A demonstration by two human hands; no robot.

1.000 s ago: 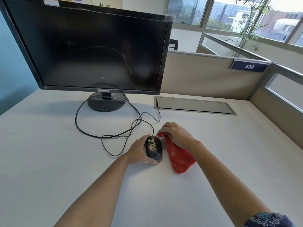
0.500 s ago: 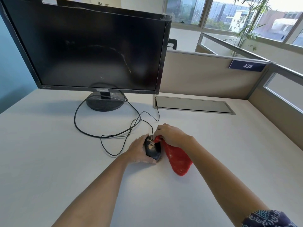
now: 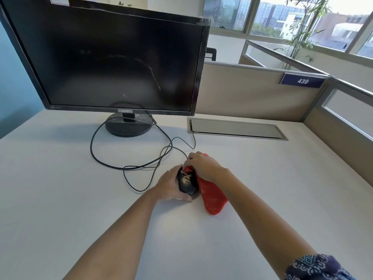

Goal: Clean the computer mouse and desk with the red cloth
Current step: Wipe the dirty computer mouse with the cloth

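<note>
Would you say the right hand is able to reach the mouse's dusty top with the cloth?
Probably yes: the right hand holds the red cloth at the front of the mouse, and the left hand grips only its edges, leaving the top uncovered.

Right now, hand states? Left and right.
Left hand: grips the mouse.
Right hand: holds the red cloth, pressed on the mouse's front end.

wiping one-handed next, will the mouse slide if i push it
The mouse would probably slide: small, smooth, on a smooth desk, and the left hand steadies it. Its cable lies in slack loops, so it likely won't hold it back. Low and flat, it seems unlikely to tip.
</note>
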